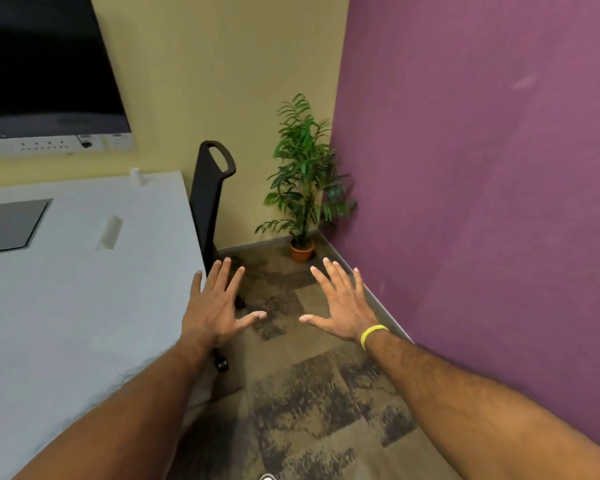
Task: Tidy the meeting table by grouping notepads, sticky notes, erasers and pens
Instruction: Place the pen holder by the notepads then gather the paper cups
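White meeting table (84,306) at left; left hand (212,306) and right hand (343,306) splayed, holding nothing, seemingly pre-task.

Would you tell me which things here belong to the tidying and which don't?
For the job: white meeting table; small white block on it, perhaps an eraser; left hand; right hand.
Just about: black office chair; green potted plant; dark wall screen.

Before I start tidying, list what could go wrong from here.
The left hand and right hand are open and hold nothing. The chair stands against the table in the narrow gap by the wall; you could trip on its wheels. The small white thing near the far table edge might get knocked off by a sweeping arm.
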Motion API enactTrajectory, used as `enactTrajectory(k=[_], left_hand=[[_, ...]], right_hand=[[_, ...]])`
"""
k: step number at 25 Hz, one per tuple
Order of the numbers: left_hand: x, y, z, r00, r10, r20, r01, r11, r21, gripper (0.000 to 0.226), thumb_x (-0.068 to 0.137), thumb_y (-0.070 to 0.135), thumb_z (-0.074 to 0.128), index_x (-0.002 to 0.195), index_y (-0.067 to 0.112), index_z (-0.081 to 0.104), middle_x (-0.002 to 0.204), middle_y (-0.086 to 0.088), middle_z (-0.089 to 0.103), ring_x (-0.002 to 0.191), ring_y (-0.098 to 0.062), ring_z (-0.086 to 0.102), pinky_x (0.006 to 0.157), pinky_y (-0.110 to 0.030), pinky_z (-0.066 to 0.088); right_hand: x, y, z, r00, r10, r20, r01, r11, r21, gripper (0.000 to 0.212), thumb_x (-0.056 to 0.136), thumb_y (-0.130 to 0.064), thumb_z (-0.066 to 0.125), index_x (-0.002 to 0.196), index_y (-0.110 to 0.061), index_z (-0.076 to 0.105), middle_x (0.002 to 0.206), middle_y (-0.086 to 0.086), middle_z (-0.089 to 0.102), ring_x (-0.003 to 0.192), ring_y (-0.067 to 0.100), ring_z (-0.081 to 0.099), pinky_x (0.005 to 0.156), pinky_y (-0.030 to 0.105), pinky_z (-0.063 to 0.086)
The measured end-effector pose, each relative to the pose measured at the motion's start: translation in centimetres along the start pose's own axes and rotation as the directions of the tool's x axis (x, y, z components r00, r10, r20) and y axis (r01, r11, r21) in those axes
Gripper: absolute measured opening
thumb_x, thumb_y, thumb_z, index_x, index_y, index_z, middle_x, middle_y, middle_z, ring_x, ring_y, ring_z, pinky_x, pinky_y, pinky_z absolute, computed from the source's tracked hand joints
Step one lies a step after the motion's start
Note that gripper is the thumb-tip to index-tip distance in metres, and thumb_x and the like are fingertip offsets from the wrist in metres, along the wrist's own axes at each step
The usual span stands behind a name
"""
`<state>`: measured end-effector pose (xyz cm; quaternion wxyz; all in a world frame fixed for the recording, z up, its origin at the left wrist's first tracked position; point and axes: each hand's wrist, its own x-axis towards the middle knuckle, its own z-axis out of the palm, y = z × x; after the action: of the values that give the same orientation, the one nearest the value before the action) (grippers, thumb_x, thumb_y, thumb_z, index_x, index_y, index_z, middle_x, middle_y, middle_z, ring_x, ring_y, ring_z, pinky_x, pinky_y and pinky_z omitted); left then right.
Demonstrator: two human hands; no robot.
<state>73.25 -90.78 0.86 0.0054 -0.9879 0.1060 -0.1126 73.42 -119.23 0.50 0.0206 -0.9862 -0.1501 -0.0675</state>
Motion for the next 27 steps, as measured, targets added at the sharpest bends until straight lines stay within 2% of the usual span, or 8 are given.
enactTrajectory(k=[3, 7, 15, 19, 24, 27], left_hand=[[6.3, -3.7, 2.2, 0.996, -0.083, 0.039, 0.082, 0.996, 0.017, 0.108, 0.071, 0.093, 0.004, 0.156, 0.026, 0.004, 0.164, -0.007, -0.004, 0.151, -0.025, -0.007, 0.12, -0.053, -0.003], [15.2, -8.4, 3.1, 0.987, -0.159, 0.033, 0.158, 0.987, 0.036, 0.109, 0.071, 0.093, 0.004, 0.156, 0.026, 0.008, 0.164, -0.009, 0.001, 0.151, -0.028, -0.003, 0.12, -0.055, 0.001], [31.3, -13.9, 7.5, 0.963, -0.27, 0.001, 0.268, 0.955, 0.124, 0.107, 0.072, 0.093, 0.008, 0.156, 0.026, 0.011, 0.163, -0.008, 0.002, 0.151, -0.029, -0.001, 0.118, -0.055, -0.002], [40.0, -15.9, 9.2, 0.921, -0.388, -0.018, 0.386, 0.91, 0.152, 0.107, 0.072, 0.093, 0.007, 0.156, 0.025, 0.008, 0.163, -0.009, 0.0, 0.151, -0.028, -0.003, 0.119, -0.055, -0.001], [49.4, -17.4, 8.5, 0.862, -0.502, -0.069, 0.507, 0.852, 0.133, 0.108, 0.072, 0.092, 0.005, 0.156, 0.024, 0.003, 0.164, -0.009, -0.003, 0.151, -0.026, -0.005, 0.119, -0.054, -0.001], [53.3, -19.7, 8.3, 0.831, -0.551, -0.076, 0.556, 0.817, 0.155, 0.107, 0.073, 0.092, 0.007, 0.156, 0.023, 0.004, 0.164, -0.009, -0.002, 0.151, -0.026, -0.004, 0.12, -0.054, 0.001]], right_hand=[[8.4, 1.0, 1.5, 0.998, -0.059, 0.015, 0.059, 0.998, 0.013, 0.104, 0.076, -0.087, 0.031, 0.156, -0.029, -0.003, 0.164, 0.004, -0.011, 0.151, 0.022, -0.009, 0.118, 0.058, -0.007], [19.2, 2.8, 1.7, 0.996, -0.092, 0.001, 0.091, 0.995, 0.048, 0.104, 0.077, -0.085, 0.035, 0.156, -0.029, -0.003, 0.164, 0.004, -0.012, 0.151, 0.022, -0.01, 0.118, 0.056, -0.009], [40.7, 7.4, 5.1, 0.973, -0.224, -0.048, 0.227, 0.97, 0.086, 0.102, 0.078, -0.086, 0.032, 0.156, -0.029, 0.0, 0.165, 0.005, -0.008, 0.151, 0.022, -0.008, 0.118, 0.056, -0.009], [52.5, 9.7, 6.5, 0.947, -0.318, -0.053, 0.322, 0.939, 0.124, 0.095, 0.081, -0.085, 0.021, 0.155, -0.031, -0.003, 0.164, 0.005, -0.009, 0.151, 0.022, -0.008, 0.118, 0.056, -0.011], [65.8, 11.3, 5.2, 0.878, -0.473, -0.071, 0.478, 0.868, 0.132, 0.1, 0.073, -0.089, 0.005, 0.155, -0.031, -0.005, 0.164, 0.004, -0.011, 0.151, 0.022, -0.007, 0.118, 0.056, -0.009], [72.8, 10.5, 4.9, 0.857, -0.506, -0.099, 0.515, 0.842, 0.162, 0.101, 0.073, -0.088, 0.006, 0.156, -0.03, -0.001, 0.165, 0.004, -0.008, 0.151, 0.021, -0.007, 0.119, 0.056, -0.008]])
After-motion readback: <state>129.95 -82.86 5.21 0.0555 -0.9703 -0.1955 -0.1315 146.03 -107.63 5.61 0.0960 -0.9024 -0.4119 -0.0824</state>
